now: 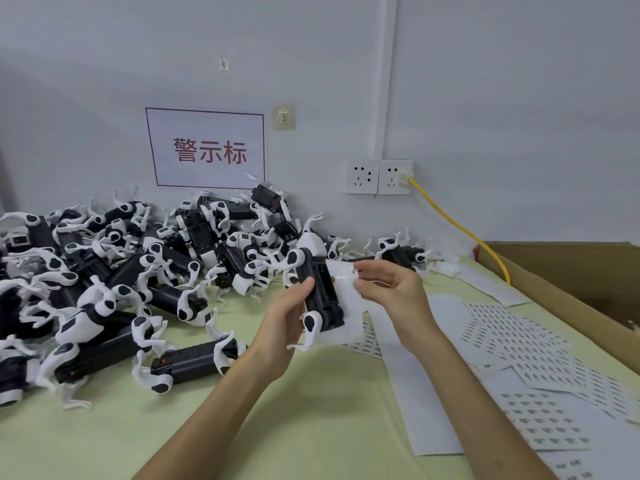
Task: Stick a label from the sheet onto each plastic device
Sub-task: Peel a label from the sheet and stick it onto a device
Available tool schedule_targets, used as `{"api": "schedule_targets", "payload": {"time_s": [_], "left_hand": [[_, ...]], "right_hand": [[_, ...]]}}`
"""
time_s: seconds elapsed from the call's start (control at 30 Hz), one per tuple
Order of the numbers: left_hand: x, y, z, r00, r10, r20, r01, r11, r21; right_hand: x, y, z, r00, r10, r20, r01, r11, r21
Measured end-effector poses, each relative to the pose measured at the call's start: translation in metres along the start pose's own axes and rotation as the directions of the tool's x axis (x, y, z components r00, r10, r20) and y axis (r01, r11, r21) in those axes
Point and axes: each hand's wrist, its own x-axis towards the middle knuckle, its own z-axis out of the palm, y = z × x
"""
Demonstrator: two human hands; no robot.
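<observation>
The left hand is raised over the middle of the worktop. Its thumb is curled across the front of a black device with white legs, and its other fingers are hidden behind it. The device is gripped clear of the surface and tilted, with one white-capped end up towards the wall and the other down towards the person.

A white label sheet stands right behind the device, touching its right side. The right hand has its fingers curled, and its thumb and forefinger pinch the sheet at its upper edge. I cannot tell from here whether they have hold of a single label or of the sheet itself.

A big heap of the same black-and-white devices covers the left side and back edge of the worktop, lying every which way. More sheets of small printed labels are strewn overlapping along the right side, down to the near right corner. An open cardboard box stands beyond the right edge.

On the wall behind, a yellow cable runs from a pair of sockets down towards the box. A red-lettered sign hangs above the heap.
</observation>
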Motion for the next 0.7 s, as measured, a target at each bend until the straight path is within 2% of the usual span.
{"api": "schedule_targets", "payload": {"time_s": [0.17, 0.3, 0.5, 0.7], "left_hand": [[0.0, -0.005, -0.001, 1.0, -0.002, 0.018, 0.0, 0.991, 0.13], [0.0, -0.005, -0.005, 0.999, -0.008, 0.045, 0.002, 0.989, 0.146], [0.001, -0.007, -0.009, 0.995, 0.011, 0.102, -0.032, 0.977, 0.211], [0.005, -0.008, -0.013, 0.995, 0.032, 0.098, -0.053, 0.974, 0.221]], "right_hand": [[0.0, 0.001, 0.0, 0.999, -0.033, 0.005, 0.034, 0.999, -0.043], [0.0, 0.001, -0.001, 0.998, -0.05, 0.028, 0.052, 0.995, -0.085], [0.0, 0.004, 0.001, 0.991, -0.129, 0.038, 0.134, 0.946, -0.294], [-0.002, 0.006, 0.002, 0.98, -0.195, 0.047, 0.2, 0.917, -0.345]]}}
